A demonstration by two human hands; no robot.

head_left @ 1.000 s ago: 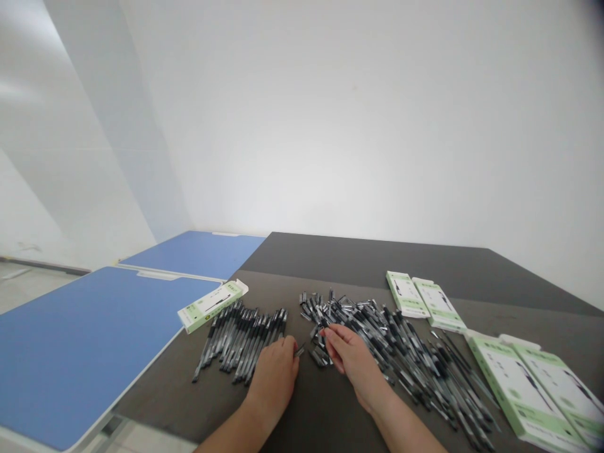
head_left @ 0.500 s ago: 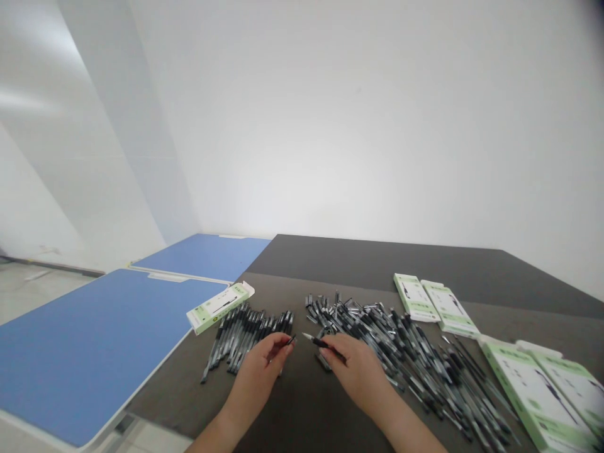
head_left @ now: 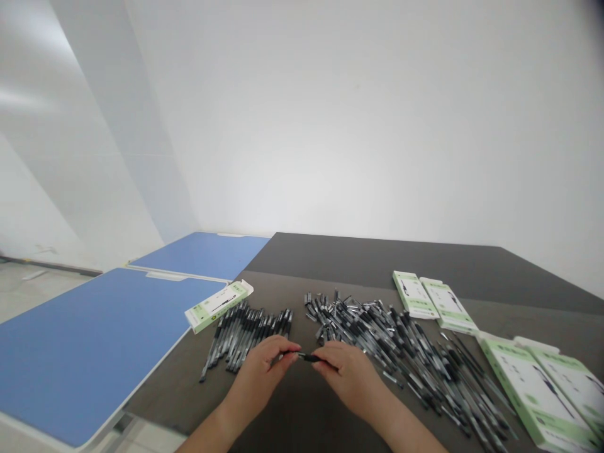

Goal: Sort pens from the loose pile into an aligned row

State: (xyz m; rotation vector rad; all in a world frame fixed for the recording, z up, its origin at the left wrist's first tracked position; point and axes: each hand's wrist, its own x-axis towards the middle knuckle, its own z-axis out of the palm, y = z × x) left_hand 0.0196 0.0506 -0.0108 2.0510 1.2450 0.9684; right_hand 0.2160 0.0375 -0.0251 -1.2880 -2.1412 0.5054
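- Left hand (head_left: 267,368): closed in a pinch on a cap (head_left: 296,353), mostly hidden between thumb and forefinger, at the nine o'clock end of the pen.
- Right hand (head_left: 346,371): also pinching, thumb and forefinger gripping the black pen (head_left: 309,357) from its three o'clock side.
- The pen lies nearly level between the two hands, above the table's near part; cap and pen meet in the gap, though how far one sits inside the other cannot be told.
- At ten o'clock from the pen, just beyond the left hand: a row of capped pens (head_left: 248,336), side by side.
- At one o'clock, close past the right hand: loose caps (head_left: 326,332), short and dark.
- From one round to four o'clock: a spread heap of pens (head_left: 391,340), overlapping at slants.
- At ten o'clock, behind the row and touching or nearly touching it: a green and white box (head_left: 219,305), its flap open.
- At two o'clock, past the heap: two more boxes (head_left: 415,297), side by side.
- At three o'clock, far out: two nearer boxes (head_left: 528,390), flaps up.
- Under everything: a dark table (head_left: 377,258), with blue tabletops (head_left: 108,340) from nine to eleven o'clock.
- At twelve: a pale wall (head_left: 330,113).
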